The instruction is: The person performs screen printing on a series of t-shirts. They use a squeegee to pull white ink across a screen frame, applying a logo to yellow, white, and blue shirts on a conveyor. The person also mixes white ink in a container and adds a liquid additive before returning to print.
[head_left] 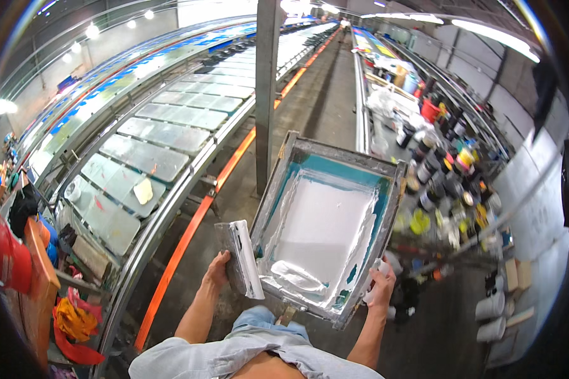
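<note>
My left hand is closed on a wide squeegee, whose blade side is coated with white ink. The squeegee is tilted upright beside the lower left edge of a screen printing frame. White ink lies thick along the near end of its mesh, with a thinner coat over the middle and teal around the border. My right hand grips the frame's right side near the lower corner. A crumpled-looking white thing shows at its fingers; I cannot make out its kind.
A long printing table with pale platens runs along the left, edged by an orange rail. A metal post stands ahead. On the right, a bench carries many ink containers. White buckets stand lower right.
</note>
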A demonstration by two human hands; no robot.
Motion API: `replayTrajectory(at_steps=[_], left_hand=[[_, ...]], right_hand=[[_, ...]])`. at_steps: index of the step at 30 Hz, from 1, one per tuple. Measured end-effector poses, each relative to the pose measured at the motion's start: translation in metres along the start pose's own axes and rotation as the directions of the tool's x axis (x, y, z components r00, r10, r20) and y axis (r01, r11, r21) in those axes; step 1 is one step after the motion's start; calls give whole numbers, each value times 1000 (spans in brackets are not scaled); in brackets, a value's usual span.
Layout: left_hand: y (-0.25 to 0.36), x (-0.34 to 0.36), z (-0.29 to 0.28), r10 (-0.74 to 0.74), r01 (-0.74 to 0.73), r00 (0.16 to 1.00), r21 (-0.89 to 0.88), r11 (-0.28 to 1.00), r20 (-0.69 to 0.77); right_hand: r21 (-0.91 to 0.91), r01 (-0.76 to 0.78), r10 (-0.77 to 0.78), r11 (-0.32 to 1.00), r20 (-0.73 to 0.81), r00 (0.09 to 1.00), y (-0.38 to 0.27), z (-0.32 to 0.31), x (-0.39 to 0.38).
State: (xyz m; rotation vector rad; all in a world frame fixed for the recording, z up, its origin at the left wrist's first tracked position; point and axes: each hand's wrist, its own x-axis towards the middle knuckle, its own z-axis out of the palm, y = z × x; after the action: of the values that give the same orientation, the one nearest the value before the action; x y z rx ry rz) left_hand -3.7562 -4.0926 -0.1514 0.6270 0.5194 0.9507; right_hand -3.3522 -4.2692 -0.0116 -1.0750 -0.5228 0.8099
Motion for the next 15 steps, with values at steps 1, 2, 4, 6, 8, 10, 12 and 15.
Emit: replayTrajectory(at_steps=[1,2,4,6,8,10,12,15], left_hand=[[0,25,0,22,-23,998,-10,1000,-59],[2,53,0,42,-44,992,-18,999,-115],[16,112,9,13,-17,998,-65,998,-63],[26,182,14,30,-35,997,-65,997,-75],[37,261,3,23,-27,999,-75,997,-42],[44,342,5,16,-16,1000,-90,996,-7],[50,428,20,-1,4,1000,-93,996,28],[61,546,47,-151,151,988,-24,988,-36]], right_hand=[[-38,-37,36,999,-35,999,-1,12,32],[-72,-25,25,997,-9,1000,1,24,67],[-146,6,-4,989,19,1000,9,39,137],[-132,20,-19,991,11,1000,27,55,211],[-79,18,-16,997,35,999,32,80,274],[-142,34,-48,989,-101,994,40,89,334],[-193,48,-87,980,-201,976,37,92,397],[-227,3,-69,974,-285,956,20,98,471]])
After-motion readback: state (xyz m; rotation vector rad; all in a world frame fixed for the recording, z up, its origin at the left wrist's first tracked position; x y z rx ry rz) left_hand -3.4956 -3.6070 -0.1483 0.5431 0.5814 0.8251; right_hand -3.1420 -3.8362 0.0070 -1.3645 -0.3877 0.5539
